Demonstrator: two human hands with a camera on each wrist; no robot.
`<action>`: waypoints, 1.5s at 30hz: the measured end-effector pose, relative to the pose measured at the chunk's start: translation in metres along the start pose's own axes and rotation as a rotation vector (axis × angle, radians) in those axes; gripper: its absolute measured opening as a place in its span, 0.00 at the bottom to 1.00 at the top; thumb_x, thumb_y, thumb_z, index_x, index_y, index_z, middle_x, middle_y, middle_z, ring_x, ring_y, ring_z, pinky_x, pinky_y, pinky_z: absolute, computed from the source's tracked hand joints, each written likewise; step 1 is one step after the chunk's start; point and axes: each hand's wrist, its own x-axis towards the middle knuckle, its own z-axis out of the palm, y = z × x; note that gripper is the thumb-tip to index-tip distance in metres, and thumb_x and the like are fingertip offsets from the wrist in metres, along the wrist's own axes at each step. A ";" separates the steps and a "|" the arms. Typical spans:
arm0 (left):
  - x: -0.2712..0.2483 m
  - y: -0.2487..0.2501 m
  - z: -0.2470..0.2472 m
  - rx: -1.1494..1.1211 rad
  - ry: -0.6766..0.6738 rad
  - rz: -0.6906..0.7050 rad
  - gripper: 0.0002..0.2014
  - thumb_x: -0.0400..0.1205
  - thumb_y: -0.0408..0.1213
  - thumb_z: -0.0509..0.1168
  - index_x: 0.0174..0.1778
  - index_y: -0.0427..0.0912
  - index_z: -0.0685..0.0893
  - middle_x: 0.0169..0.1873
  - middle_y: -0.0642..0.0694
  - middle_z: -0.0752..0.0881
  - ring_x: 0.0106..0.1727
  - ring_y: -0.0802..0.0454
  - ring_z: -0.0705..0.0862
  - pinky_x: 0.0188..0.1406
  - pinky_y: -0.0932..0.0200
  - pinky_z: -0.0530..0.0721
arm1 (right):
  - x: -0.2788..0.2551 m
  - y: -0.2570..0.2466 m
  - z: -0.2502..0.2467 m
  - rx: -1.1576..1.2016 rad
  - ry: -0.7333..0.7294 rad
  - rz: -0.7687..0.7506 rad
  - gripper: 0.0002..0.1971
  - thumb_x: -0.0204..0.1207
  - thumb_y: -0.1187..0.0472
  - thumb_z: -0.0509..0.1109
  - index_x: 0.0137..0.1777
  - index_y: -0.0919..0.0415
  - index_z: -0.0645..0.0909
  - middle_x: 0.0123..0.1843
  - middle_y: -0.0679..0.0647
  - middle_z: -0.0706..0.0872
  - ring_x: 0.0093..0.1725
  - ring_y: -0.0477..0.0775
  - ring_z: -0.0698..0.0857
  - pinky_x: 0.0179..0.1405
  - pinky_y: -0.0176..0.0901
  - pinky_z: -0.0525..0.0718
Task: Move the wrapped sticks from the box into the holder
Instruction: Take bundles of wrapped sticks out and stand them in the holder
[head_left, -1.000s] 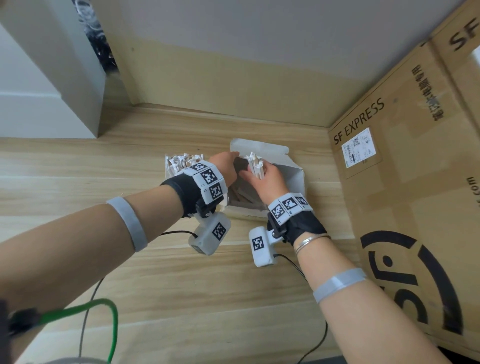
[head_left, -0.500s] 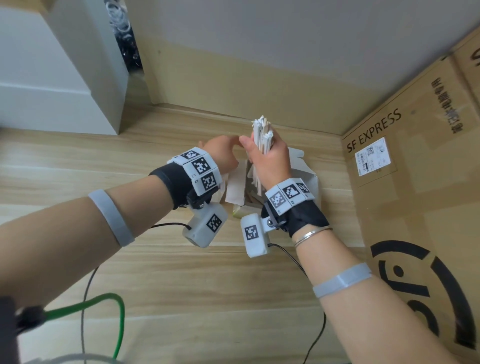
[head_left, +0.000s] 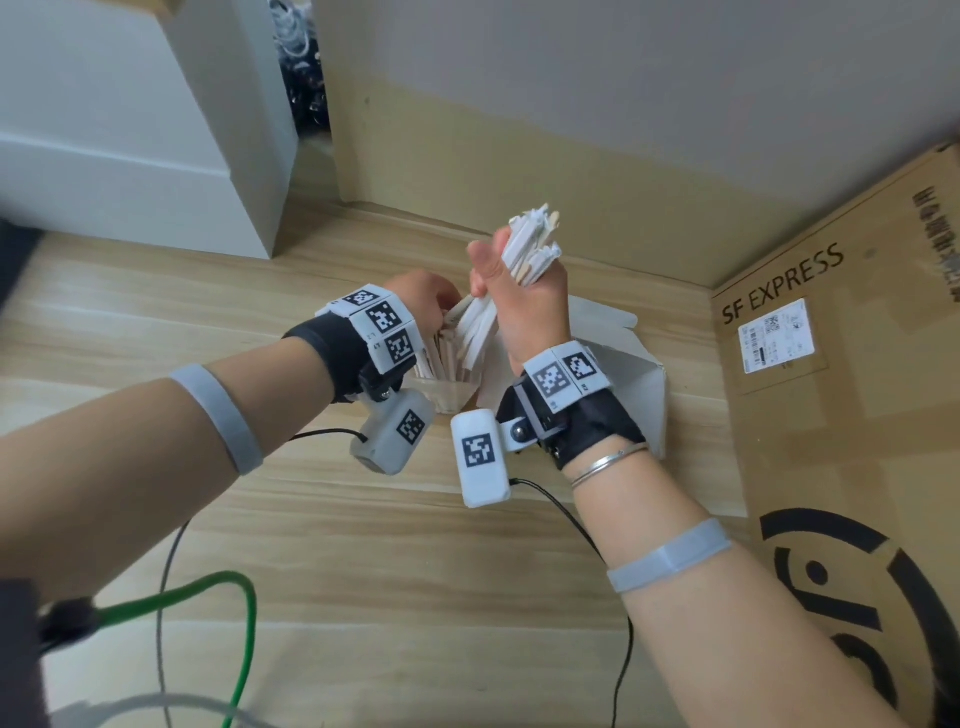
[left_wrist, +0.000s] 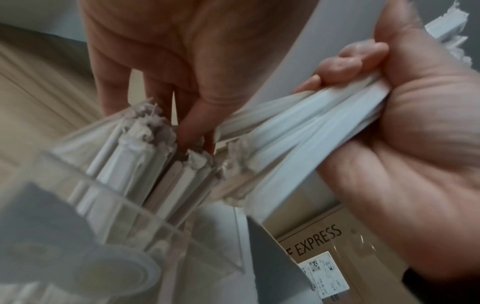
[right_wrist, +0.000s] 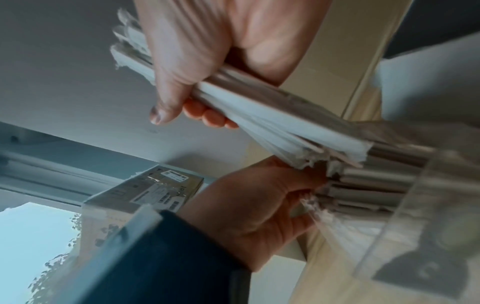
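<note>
Cardboard made up the biggest obstruction: a brown carton printed SF EXPRESS stood along the 3 o'clock edge of the wooden floor, well apart from a white cabinet at 10 o'clock. A beige wall base closed off 12 o'clock. Near the middle lay the white box, flap open, just beside the clear holder at its 9 o'clock. A green cable looped at 7 o'clock and a thin black wire trailed from the right wrist camera.

The right hand was curled tightly round a bundle of wrapped sticks, raised above the box, lower ends slanting toward 8 o'clock and reaching over the holder's mouth. The left hand hovered at the holder, its fingers pointing down among the sticks already standing there; whether it pinched any I could not tell.

Only the left wrist view showed those fingertips pressing between the frayed paper tops of the standing sticks, and the holder's transparent wall. The right wrist view alone showed the thumb lapped across the bundle with three fingertips beneath it, plus a second small carton and a bright window at 8 o'clock
</note>
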 end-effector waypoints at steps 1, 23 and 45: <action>-0.001 -0.001 -0.001 0.006 -0.001 -0.002 0.17 0.81 0.26 0.55 0.60 0.39 0.84 0.50 0.41 0.87 0.43 0.50 0.79 0.44 0.60 0.75 | -0.001 0.004 0.001 -0.002 -0.007 0.018 0.17 0.75 0.66 0.71 0.28 0.51 0.73 0.22 0.46 0.75 0.24 0.48 0.74 0.36 0.43 0.77; 0.004 0.005 -0.011 0.080 -0.115 -0.118 0.13 0.84 0.31 0.56 0.60 0.33 0.82 0.37 0.43 0.79 0.35 0.49 0.78 0.26 0.67 0.70 | -0.007 0.029 0.005 -0.188 -0.055 0.219 0.10 0.75 0.61 0.72 0.34 0.55 0.77 0.33 0.50 0.82 0.37 0.48 0.83 0.46 0.34 0.80; 0.010 -0.007 -0.009 0.024 -0.129 -0.050 0.20 0.82 0.25 0.58 0.68 0.42 0.80 0.64 0.43 0.84 0.58 0.46 0.84 0.51 0.59 0.80 | -0.009 0.022 -0.004 -0.653 -0.197 0.399 0.17 0.65 0.52 0.80 0.51 0.46 0.77 0.47 0.39 0.67 0.70 0.55 0.69 0.75 0.50 0.70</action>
